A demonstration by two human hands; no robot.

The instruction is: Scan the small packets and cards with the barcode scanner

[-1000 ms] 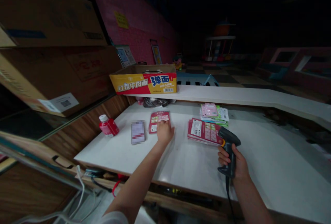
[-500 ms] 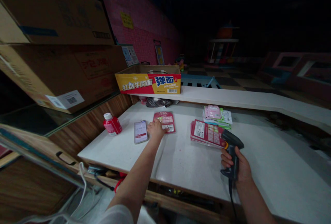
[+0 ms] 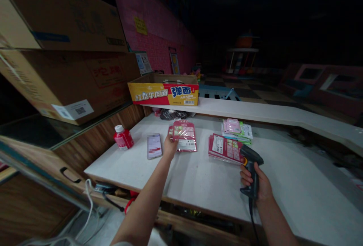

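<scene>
My left hand (image 3: 170,147) is closed on the left edge of a red flat packet (image 3: 185,134) in clear plastic, with a white barcode label near its lower end. Part of another red packet (image 3: 170,130) shows behind it. In my right hand (image 3: 259,181) is a black corded barcode scanner (image 3: 252,168), gripped round its handle, its head beside a stack of red packets (image 3: 225,147). Left of my left hand lies a phone (image 3: 154,145) with its screen lit.
A red bottle with a white cap (image 3: 123,137) stands at the table's left. Pink and green packets (image 3: 237,129) lie behind the red stack. An open noodle carton (image 3: 164,94) sits on the raised ledge (image 3: 255,106). Large cardboard boxes (image 3: 73,83) are piled at left.
The red packet in my left hand has been lifted and shifted slightly right, uncovering part of another behind it. The scanner stays in my right hand; the view has shifted slightly.
</scene>
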